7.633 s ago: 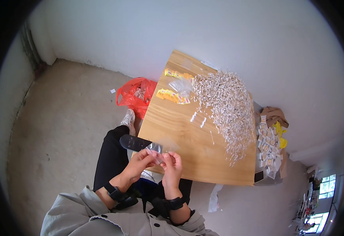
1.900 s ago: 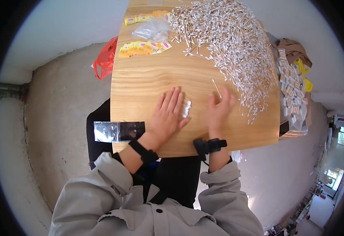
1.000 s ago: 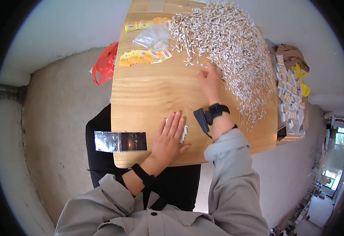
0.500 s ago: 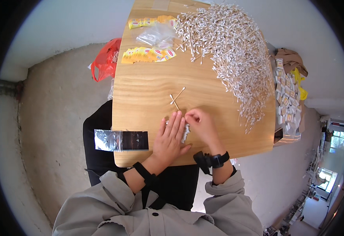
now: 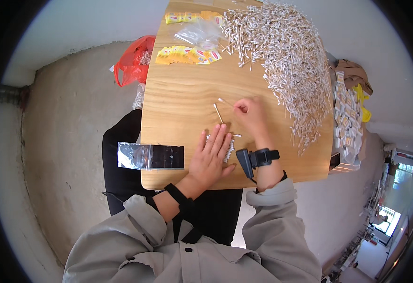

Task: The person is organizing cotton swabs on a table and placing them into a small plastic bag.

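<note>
My left hand (image 5: 209,153) lies flat, fingers stretched out, over a row of cotton swabs (image 5: 230,152) near the table's front edge. White tips show beside its fingers; the rest is hidden under the palm. One swab end (image 5: 237,136) sticks out sideways from beneath the fingers. Farther forward, my right hand (image 5: 252,115) pinches a cotton swab (image 5: 227,103) between thumb and fingertips, its white tip pointing left. Just beyond my left fingertips a single loose swab (image 5: 218,113) rests on the wood.
A large heap of cotton swabs (image 5: 293,61) covers the far right of the table (image 5: 183,94). Yellow packets (image 5: 187,54) and clear plastic bags (image 5: 199,34) lie far left. A clear-and-black pouch (image 5: 150,156) sits at the left front edge. Packed bundles (image 5: 348,113) stand beyond the right edge; a red bag (image 5: 135,61) is at left.
My right hand has moved forward, away from my left hand, and now holds one of the two crossed swabs. A swab end now shows beside my left fingers, which stay flat.
</note>
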### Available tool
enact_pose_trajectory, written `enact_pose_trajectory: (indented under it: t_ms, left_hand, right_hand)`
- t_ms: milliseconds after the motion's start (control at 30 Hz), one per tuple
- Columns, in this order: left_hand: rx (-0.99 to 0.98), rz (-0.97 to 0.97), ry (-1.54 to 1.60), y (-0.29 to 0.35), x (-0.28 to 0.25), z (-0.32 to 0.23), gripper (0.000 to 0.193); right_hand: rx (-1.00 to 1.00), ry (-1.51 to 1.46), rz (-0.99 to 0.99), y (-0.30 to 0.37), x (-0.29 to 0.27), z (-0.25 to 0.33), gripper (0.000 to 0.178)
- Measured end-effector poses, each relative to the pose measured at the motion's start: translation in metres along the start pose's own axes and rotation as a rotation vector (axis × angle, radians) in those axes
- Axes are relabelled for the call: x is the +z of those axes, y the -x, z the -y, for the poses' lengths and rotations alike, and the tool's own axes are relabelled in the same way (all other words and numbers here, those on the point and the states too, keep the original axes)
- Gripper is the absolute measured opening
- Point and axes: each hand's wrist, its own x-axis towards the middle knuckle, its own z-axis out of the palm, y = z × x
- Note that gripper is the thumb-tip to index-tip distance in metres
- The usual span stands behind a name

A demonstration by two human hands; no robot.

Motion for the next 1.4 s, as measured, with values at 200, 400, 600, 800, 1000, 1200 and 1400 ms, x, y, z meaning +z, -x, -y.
enact_pose_trajectory:
  t_ms: [200,400,600,800,1000,1200,1400]
  left_hand:
    - [-0.052,-0.044,-0.028,0.006,0.005,0.005,0.096]
    - [-0.022,0.06,-0.068,0.001,0.004,0.001,0.097]
    - [-0.016,0.03,-0.084,0.004,0.003,0.005,0.095]
    - [0.011,0.026,-0.08,-0.001,-0.001,0.0,0.088]
    - [0.014,0.013,-0.066,-0.001,0.002,-0.002,0.087]
    - [-0.002,0.019,-0.049,0.001,-0.005,0.0,0.087]
    - [-0.005,0.03,-0.061,0.0,-0.001,0.001,0.087]
  right_hand:
    - [-0.141,-0.023,-0.041,0.039,0.019,0.035,0.014]
    - [-0.058,-0.161,-0.217,0.042,0.009,0.013,0.01]
    - [-0.089,-0.236,0.261,0.045,-0.01,-0.003,0.027]
    - [0.167,0.051,-0.549,-0.022,-0.043,-0.032,0.056]
    - [0.254,0.198,-0.4,-0.051,-0.038,-0.029,0.04]
    - [-0.021,-0.038,-0.322,0.01,-0.01,-0.014,0.024]
    - [0.09,0.02,-0.588,0.05,-0.03,-0.045,0.04]
